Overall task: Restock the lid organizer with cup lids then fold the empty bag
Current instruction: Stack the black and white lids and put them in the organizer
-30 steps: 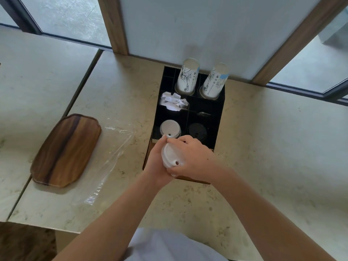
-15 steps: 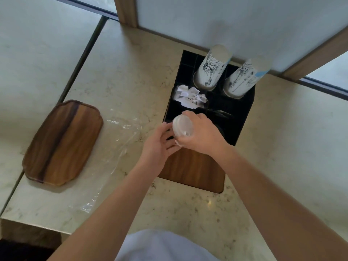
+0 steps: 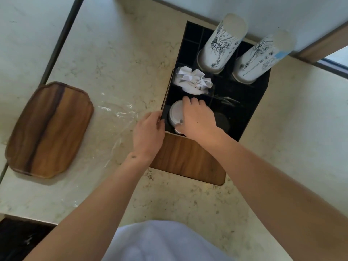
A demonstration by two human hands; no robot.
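Observation:
A black lid organizer [image 3: 252,108] with a wooden front stands on the marble counter. My right hand [image 3: 197,119] is shut on a stack of white cup lids [image 3: 175,113] and holds it in the organizer's near-left compartment. My left hand [image 3: 148,132] grips the organizer's near-left corner. Black lids [image 3: 223,121] sit in the compartment to the right, partly hidden by my right hand. The empty clear plastic bag [image 3: 116,117] lies flat on the counter left of the organizer.
Two stacks of printed paper cups [image 3: 222,44] stand upside down in the organizer's back compartments. White crumpled napkins [image 3: 192,80] fill the middle-left compartment. A wooden tray [image 3: 47,129] lies at the left of the counter. A wall runs behind.
My right hand has carried the white lids forward and down into the near-left compartment. My left hand let go of the lids and took the organizer's corner. The view has tilted closer.

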